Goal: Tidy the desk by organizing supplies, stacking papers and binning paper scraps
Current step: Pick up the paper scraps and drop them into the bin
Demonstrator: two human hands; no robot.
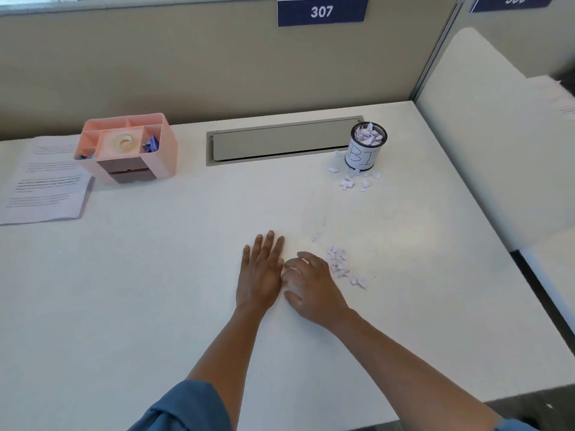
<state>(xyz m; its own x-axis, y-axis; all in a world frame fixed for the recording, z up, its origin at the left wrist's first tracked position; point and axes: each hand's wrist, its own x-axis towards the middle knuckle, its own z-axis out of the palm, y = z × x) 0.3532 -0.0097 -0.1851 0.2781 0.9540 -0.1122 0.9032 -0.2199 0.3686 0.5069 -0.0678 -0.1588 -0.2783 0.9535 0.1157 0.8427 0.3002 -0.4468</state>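
Over by the back of the white bench [155, 290] sits the little mesh bin [366, 146], labelled and stuffed to the brim with torn paper. A scatter of scraps [354, 179] lies right at the bin's foot, on the side facing the person. Just left of the bin runs a grey cable hatch [281, 141] set flush into the bench. Far to the bin's left stands the pink organizer [127, 149], a roll of tape [124, 143] in its middle compartment and something blue tucked beside it. A stack of printed papers [43, 181] lies flat against the organizer's left side, partly under it.

Now the hands, well in front of the bin. The left hand [261, 272] lies flat on the bench, fingers straight and together, forming a wall. The right hand [311, 286] sits palm down just beside it, fingers loosely bent, fingertips nearly meeting the left hand's edge; whether any paper is caught beneath it, I can't tell. A small pile of loose scraps [340, 264] rests just right of the right hand, between it and the bin, nothing blocking that stretch.
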